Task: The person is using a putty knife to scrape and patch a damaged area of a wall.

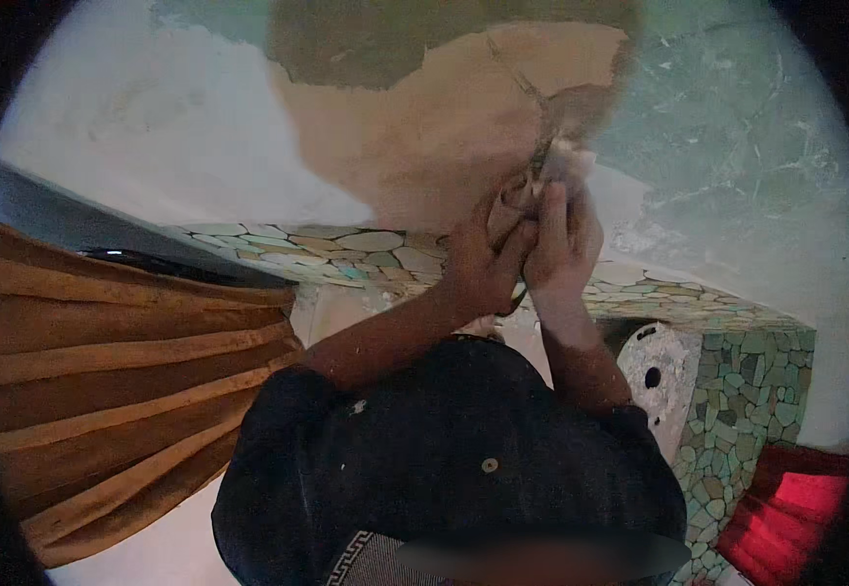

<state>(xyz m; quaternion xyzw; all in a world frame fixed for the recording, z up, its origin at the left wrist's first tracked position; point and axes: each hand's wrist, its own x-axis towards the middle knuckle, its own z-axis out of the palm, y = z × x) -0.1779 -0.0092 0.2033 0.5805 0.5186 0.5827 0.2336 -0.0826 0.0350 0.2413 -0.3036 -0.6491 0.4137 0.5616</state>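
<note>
Both my hands are raised close together against a patchy wall (395,137). My left hand (493,259) is closed, its fingers curled in beside the right. My right hand (563,239) is also closed, with fingers bent toward the wall. What they hold is blurred and mostly hidden by the fingers. A narrow dark shape (541,156) and a pale, whitish patch (571,161) show just beyond the fingertips. From there a dark crack-like line (517,73) runs up the wall surface.
Peeling green and white areas surround the tan patch. Below runs a stone-patterned band (366,242). An orange-brown curtain (122,361) hangs at left. A white-splattered stool-like surface with holes (659,361) stands at right, near red cloth (790,508).
</note>
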